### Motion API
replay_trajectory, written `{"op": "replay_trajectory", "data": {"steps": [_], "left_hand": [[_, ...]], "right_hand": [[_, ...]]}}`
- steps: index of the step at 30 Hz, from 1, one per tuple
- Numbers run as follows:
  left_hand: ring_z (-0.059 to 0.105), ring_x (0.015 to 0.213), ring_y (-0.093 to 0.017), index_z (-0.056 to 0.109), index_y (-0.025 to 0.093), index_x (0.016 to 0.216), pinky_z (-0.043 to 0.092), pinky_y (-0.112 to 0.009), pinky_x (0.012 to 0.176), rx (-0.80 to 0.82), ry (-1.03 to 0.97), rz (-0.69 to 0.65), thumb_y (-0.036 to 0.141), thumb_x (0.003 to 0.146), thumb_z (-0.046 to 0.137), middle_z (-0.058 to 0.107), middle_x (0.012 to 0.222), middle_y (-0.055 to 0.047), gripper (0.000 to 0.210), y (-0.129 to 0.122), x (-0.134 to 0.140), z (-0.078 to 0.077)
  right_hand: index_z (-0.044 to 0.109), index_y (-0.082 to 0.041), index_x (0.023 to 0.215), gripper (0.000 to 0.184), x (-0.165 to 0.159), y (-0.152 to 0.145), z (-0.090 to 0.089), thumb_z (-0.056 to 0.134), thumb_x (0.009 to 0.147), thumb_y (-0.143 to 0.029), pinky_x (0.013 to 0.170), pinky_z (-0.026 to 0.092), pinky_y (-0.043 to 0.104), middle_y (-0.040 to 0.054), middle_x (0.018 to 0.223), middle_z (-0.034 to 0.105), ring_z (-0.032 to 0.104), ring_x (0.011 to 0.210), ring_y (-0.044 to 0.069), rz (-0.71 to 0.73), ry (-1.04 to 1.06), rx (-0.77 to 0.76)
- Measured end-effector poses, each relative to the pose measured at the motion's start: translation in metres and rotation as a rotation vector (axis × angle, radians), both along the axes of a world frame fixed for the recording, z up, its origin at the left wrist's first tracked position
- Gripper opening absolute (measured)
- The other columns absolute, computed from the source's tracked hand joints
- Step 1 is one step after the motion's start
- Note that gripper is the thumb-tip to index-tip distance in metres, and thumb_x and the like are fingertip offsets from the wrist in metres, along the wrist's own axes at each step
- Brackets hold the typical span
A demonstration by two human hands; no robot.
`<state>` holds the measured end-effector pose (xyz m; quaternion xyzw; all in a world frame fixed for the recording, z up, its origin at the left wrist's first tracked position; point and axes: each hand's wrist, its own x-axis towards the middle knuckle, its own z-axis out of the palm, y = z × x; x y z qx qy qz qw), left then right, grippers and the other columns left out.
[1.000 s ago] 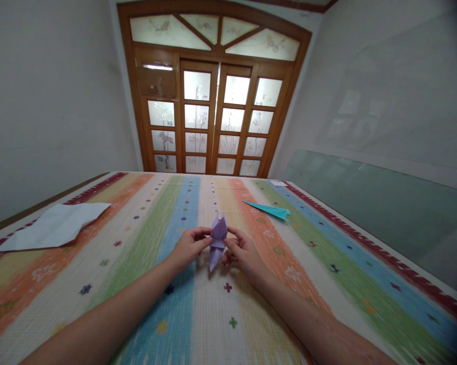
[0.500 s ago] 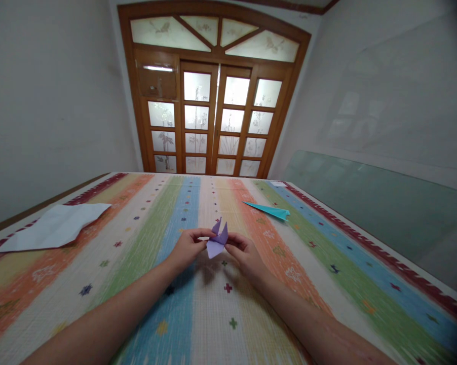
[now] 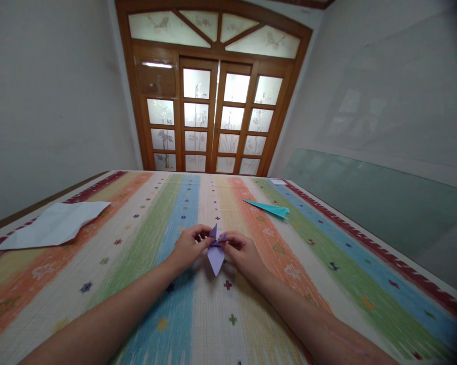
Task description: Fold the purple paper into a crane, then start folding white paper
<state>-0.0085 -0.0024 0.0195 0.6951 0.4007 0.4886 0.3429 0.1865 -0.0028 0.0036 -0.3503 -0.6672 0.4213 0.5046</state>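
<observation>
The left hand point(image 3: 192, 244) and right hand point(image 3: 243, 251) both pinch a small, pointed, folded purple paper figure point(image 3: 216, 259). A folded turquoise paper plane point(image 3: 269, 208) lies beyond them.

head camera | looks forward, down | striped tablecloth point(image 3: 213, 324) near | doors point(image 3: 211, 121) far

The purple origami point(image 3: 216, 261) is matt paper, the tablecloth point(image 3: 209, 319) matt cloth, the doors point(image 3: 212, 116) wood with frosted glass.

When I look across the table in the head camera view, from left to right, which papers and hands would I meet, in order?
White paper sheet → left hand → purple folded paper → right hand → turquoise folded paper.
</observation>
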Motion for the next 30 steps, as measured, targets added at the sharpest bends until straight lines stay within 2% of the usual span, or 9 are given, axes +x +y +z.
{"op": "replay_trajectory", "data": {"steps": [3,10,15,19,21,23,27,30], "left_hand": [[0.063,0.076,-0.018,0.073,0.018,0.086,0.046,-0.028,0.070,-0.016,-0.007,0.028,0.032,0.084,0.065,0.071,0.084,-0.006,0.017,0.001,-0.001,-0.001],[0.063,0.079,-0.019,0.070,0.017,0.088,0.050,-0.027,0.065,-0.055,-0.155,0.052,0.033,0.084,0.064,0.069,0.085,-0.005,0.017,0.008,-0.004,-0.004],[0.063,0.081,-0.020,0.069,0.017,0.090,0.050,-0.027,0.064,-0.072,-0.139,0.053,0.033,0.084,0.065,0.069,0.089,-0.007,0.019,0.009,-0.005,-0.006],[0.063,0.086,-0.020,0.070,0.018,0.103,0.048,-0.026,0.064,-0.073,-0.013,-0.010,0.031,0.078,0.071,0.069,0.098,-0.008,0.028,0.004,-0.001,-0.006],[0.062,0.086,-0.020,0.072,0.018,0.099,0.047,-0.025,0.062,-0.070,0.036,-0.027,0.030,0.077,0.073,0.067,0.097,-0.008,0.026,0.001,0.001,-0.004],[0.061,0.084,-0.020,0.074,0.017,0.087,0.047,-0.026,0.062,-0.058,0.049,-0.016,0.031,0.077,0.072,0.066,0.090,-0.008,0.017,0.001,0.002,-0.002],[0.062,0.080,-0.019,0.073,0.017,0.076,0.048,-0.030,0.072,-0.081,-0.031,-0.006,0.032,0.075,0.073,0.066,0.082,-0.006,0.015,0.005,0.001,-0.002],[0.064,0.075,-0.020,0.071,0.016,0.081,0.048,-0.031,0.071,-0.239,-0.155,-0.078,0.035,0.073,0.075,0.069,0.081,-0.007,0.022,0.009,0.001,-0.008]], "right_hand": [[0.074,-0.020,0.084,0.017,0.002,0.002,0.000,0.070,0.081,-0.037,0.079,0.052,0.030,0.0080,0.105,0.063,0.062,0.095,0.019,-0.078,-0.014,0.058],[0.070,-0.019,0.082,0.020,0.008,0.005,0.004,0.068,0.083,-0.038,0.075,0.049,0.030,0.0064,0.087,0.063,0.060,0.082,0.018,-0.178,-0.033,0.062],[0.068,-0.018,0.087,0.024,0.006,0.005,0.002,0.069,0.082,-0.041,0.074,0.050,0.031,0.0055,0.085,0.067,0.062,0.080,0.018,-0.082,0.054,-0.076],[0.067,-0.018,0.086,0.024,0.001,0.001,0.000,0.069,0.081,-0.041,0.066,0.046,0.027,0.0028,0.077,0.065,0.059,0.071,0.015,-0.042,0.013,-0.093],[0.068,-0.017,0.086,0.024,0.000,-0.001,0.000,0.067,0.083,-0.041,0.064,0.045,0.026,0.0025,0.077,0.064,0.058,0.069,0.014,-0.027,-0.013,-0.094],[0.068,-0.017,0.087,0.023,-0.001,-0.002,0.001,0.066,0.084,-0.040,0.062,0.044,0.025,0.0023,0.077,0.064,0.056,0.068,0.014,-0.027,-0.024,-0.091],[0.067,-0.017,0.089,0.023,0.001,-0.002,0.002,0.063,0.087,-0.040,0.057,0.042,0.024,0.0010,0.072,0.060,0.053,0.063,0.012,-0.037,-0.018,-0.087],[0.065,-0.017,0.090,0.025,0.001,-0.001,0.002,0.062,0.087,-0.042,0.054,0.041,0.023,0.0007,0.072,0.058,0.052,0.061,0.012,-0.040,-0.016,-0.102]]}}
